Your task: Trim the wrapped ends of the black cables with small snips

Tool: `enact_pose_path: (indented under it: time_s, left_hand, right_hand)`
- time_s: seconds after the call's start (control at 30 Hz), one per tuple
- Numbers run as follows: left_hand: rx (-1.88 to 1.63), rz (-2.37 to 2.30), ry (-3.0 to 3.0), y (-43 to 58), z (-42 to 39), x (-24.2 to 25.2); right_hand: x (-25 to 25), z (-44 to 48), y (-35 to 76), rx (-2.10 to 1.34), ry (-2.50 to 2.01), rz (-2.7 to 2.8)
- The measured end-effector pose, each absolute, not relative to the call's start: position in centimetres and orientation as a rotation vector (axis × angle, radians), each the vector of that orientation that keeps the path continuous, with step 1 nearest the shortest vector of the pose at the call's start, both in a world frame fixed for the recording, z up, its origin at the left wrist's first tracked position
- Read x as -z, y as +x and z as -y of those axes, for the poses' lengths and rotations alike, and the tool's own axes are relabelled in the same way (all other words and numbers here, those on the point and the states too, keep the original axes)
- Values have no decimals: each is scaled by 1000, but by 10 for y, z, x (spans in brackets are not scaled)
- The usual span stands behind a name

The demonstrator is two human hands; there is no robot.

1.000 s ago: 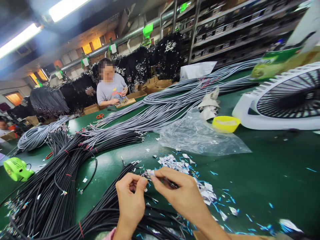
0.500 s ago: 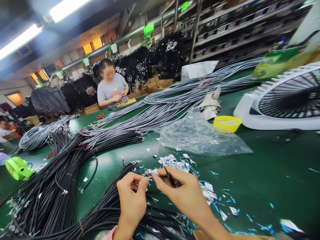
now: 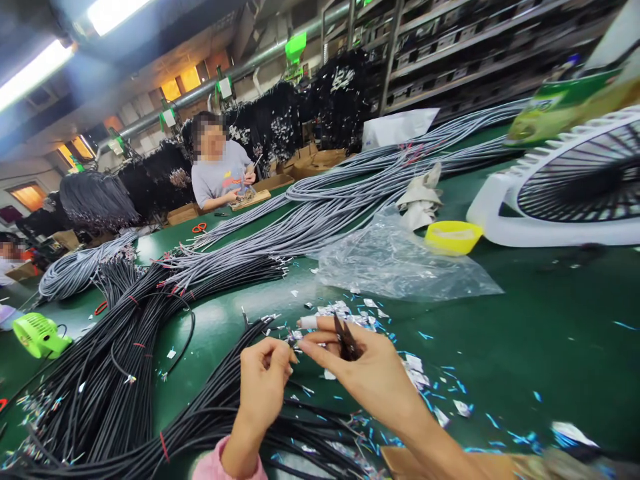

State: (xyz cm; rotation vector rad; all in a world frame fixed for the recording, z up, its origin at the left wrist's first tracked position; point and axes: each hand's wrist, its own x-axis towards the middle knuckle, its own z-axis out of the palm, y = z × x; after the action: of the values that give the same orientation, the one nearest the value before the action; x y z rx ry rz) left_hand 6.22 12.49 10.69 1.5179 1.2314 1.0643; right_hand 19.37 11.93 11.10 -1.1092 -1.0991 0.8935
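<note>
My left hand [image 3: 265, 377] is closed, thumb and fingers pinched at the stripped end of a cable [image 3: 294, 337], whose fine wires show just past the fingertips. Most of that cable is hidden by the hand. My right hand [image 3: 375, 370] faces it, with a white wrap on the index fingertip and the thumb near the wires. Small dark snips [image 3: 346, 339] are held in the right hand, blades pointing up. A bundle of black cables [image 3: 215, 393] lies beneath and left of my left hand. Foil scraps [image 3: 414, 373] and blue bits of wire lie around my right hand.
A clear plastic bag [image 3: 400, 267] and a yellow dish [image 3: 454, 237] lie beyond my hands. A white fan [image 3: 500, 220] stands at right, a green fan [image 3: 41, 335] at left. Grey cables [image 3: 280, 233] cross the green table [image 3: 525, 327]. A co-worker [image 3: 223, 170] sits opposite.
My right index finger has lifted from the wires and opened away from the thumb. The snips now point more upright. The co-worker's hands have moved apart.
</note>
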Motion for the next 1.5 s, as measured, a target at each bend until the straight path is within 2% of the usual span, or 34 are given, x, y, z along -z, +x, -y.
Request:
enact_pose_path:
  time_s: [0.1, 0.27, 0.4, 0.93, 1.13, 1.5]
  left_hand:
    - [-969, -1210, 1552, 56, -129, -108]
    - [-570, -1426, 1969, 44, -134, -100]
    - [-505, -1592, 2098, 39, -138, -88]
    - [-472, -1597, 2282, 42, -141, -83]
    - [-473, -1672, 2237, 34, -138, -80]
    - [-909, -1521, 2079, 33, -139, -84]
  right_hand:
    - [-110, -120, 195, -757, -1137, 1188]
    - [-110, -122, 202, -467, -1214, 1296]
    - [-111, -124, 205, -383, -1260, 1366]
    - [-92, -132, 209, -216, -1535, 1647]
    - [-93, -133, 206, -294, -1483, 1730]
    - [-100, -127, 203, -418, -1297, 1923]
